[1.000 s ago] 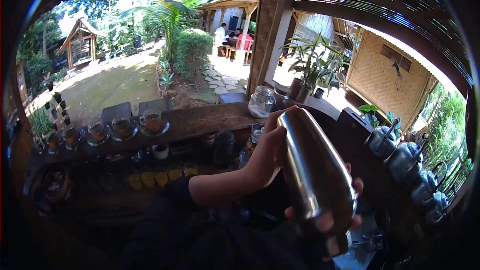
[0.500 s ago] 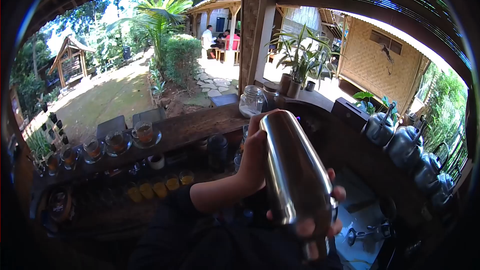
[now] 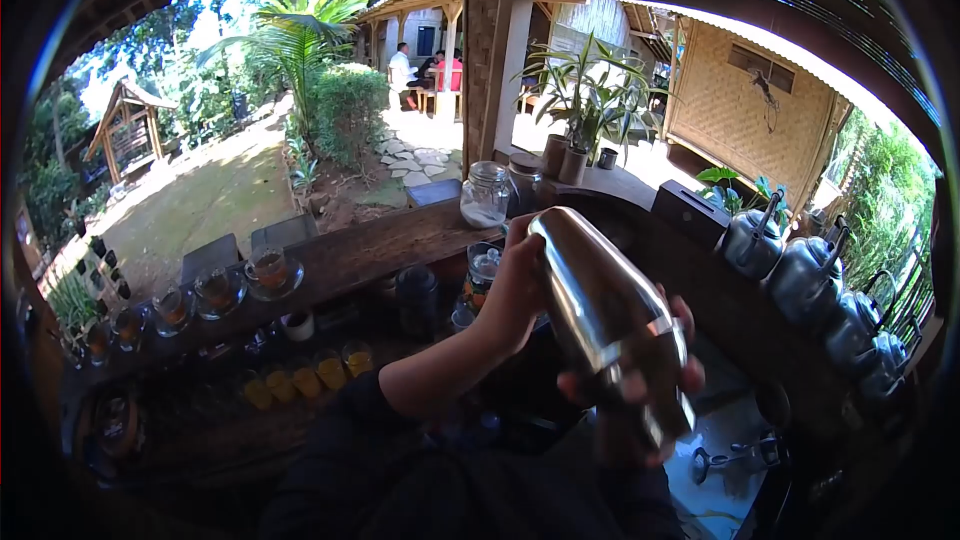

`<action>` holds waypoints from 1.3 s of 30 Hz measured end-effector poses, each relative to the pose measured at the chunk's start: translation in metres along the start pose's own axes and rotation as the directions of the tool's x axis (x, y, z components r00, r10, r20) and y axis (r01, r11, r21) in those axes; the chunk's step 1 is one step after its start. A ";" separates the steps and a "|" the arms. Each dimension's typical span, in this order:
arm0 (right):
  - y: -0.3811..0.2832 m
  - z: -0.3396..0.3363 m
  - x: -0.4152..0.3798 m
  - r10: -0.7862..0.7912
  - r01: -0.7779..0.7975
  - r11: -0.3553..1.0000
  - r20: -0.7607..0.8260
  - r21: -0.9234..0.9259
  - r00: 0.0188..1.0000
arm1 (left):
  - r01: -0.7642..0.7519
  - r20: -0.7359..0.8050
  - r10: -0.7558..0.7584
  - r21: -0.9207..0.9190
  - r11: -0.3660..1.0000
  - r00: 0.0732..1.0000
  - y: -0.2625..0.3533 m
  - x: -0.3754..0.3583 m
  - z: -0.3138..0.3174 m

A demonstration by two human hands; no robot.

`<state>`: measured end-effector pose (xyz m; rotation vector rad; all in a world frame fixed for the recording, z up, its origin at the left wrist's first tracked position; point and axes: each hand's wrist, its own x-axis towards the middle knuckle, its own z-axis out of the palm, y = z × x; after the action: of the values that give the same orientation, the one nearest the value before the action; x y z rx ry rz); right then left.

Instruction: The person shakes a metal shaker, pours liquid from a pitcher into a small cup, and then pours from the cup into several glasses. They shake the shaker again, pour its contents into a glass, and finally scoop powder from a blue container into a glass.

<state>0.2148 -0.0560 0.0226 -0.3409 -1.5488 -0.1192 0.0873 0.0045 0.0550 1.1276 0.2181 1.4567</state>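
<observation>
Metal shaker (image 3: 610, 295) tilted; left hand (image 3: 515, 290) curled round upper part, right hand (image 3: 632, 410) closed round lower.

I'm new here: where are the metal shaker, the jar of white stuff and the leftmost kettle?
Metal shaker (image 3: 603, 298): head view, middle of its shiny side.
Jar of white stuff (image 3: 484, 200): head view, glass front.
Leftmost kettle (image 3: 750, 246): head view, side of its round body.

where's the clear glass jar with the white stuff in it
In the head view, the clear glass jar stands just above centre on the wooden counter, directly left of the darker jar and beyond the left hand.
</observation>
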 end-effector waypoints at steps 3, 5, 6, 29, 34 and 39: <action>0.058 0.007 0.012 -0.242 0.205 0.939 -0.107 -0.278 0.964 | 0.274 -0.102 -0.280 -0.071 0.959 0.954 -0.029 0.020 -0.030; 0.051 0.001 0.013 -0.219 0.183 0.960 -0.161 -0.214 0.962 | 0.272 -0.197 -0.263 0.020 0.962 0.944 -0.013 0.011 -0.011; 0.031 -0.014 -0.008 -0.042 0.034 0.993 -0.073 -0.113 0.996 | 0.184 -0.091 -0.180 0.039 0.982 0.979 -0.007 0.005 -0.003; 0.100 0.022 0.008 -0.238 0.254 0.966 -0.215 0.048 0.947 | 0.262 -0.288 -0.266 -0.052 0.964 0.920 -0.068 0.049 -0.055; 0.083 0.009 0.017 -0.217 0.227 0.968 -0.098 0.104 0.971 | -0.105 -0.062 0.099 -0.092 0.990 0.993 -0.044 0.037 -0.012; 0.086 0.004 0.020 -0.388 0.387 0.922 -0.020 -0.027 0.922 | -0.093 -0.134 0.084 -0.064 0.994 0.987 -0.042 0.043 -0.009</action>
<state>0.2367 0.0297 0.0307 -0.0442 -1.5755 -0.4499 0.1168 0.0561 0.0420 0.9958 0.2093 1.6073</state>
